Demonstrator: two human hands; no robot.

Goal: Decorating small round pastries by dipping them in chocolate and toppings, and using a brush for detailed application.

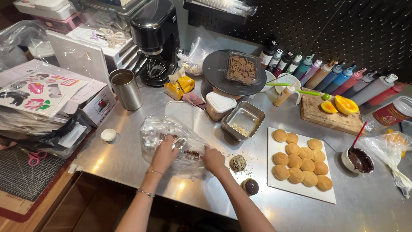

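Head view shows both hands working on a clear plastic bag (171, 137) lying on the steel table (128, 159). Left hand (164, 154) is closed on the near edge of the bag; right hand (213, 160) pinches the bag's right end, where dark crumbs or chips show through the film. The two hands are apart, one at each end of the bag.

Handling judgement: the bag looks thin, light, crinkly and slippery, with loose contents that will shift. It has no stiffness of its own, so a grip on gathered film near the opening should hold better than one on the flat side.

Surroundings: just right of the right hand sit a crumb-coated ball (237, 163) and a chocolate-topped piece (250, 186), both close enough to be knocked. Further right is a white board (274, 182) carrying round golden cookies (300, 161), then a small bowl of chocolate (359, 160) with a red spoon. Beyond the hands stand a small steel pan (243, 121) and a lidded white tub (219, 105). Beyond the left hand stands a steel cup (126, 89), with a paper cupcake case (108, 135) to its left.
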